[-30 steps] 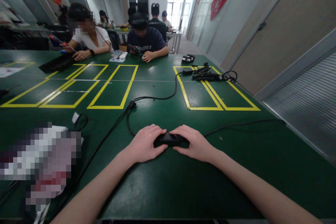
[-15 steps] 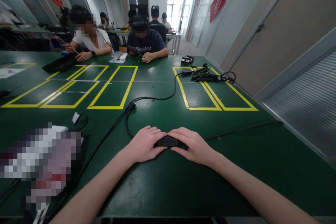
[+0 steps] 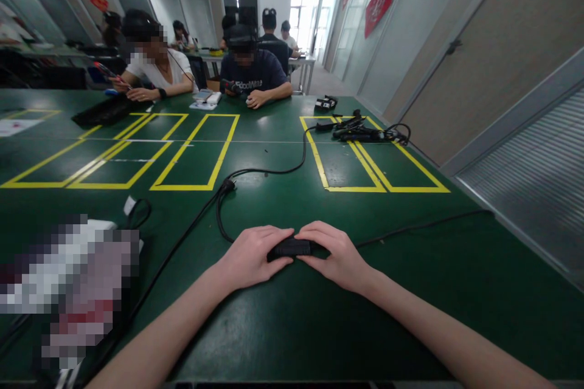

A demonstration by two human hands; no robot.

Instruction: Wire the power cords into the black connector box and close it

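Note:
A small black box-shaped device (image 3: 290,248) lies on the green table (image 3: 292,322) right in front of me, with a black cable (image 3: 237,177) running from each end. My left hand (image 3: 253,255) covers its left end, fingers curled around it. My right hand (image 3: 334,253) grips its right end the same way. The fingertips of both hands nearly meet over the top of the device, which mostly hides it.
Yellow tape rectangles (image 3: 196,152) mark the tabletop. A heap of black cables and parts (image 3: 360,129) lies at the far right. A blurred-out object (image 3: 68,285) sits at my left. Two people (image 3: 253,70) work at the far side, more behind them.
My two hands have drawn closer together over the black device, covering more of it. The device has stayed in place.

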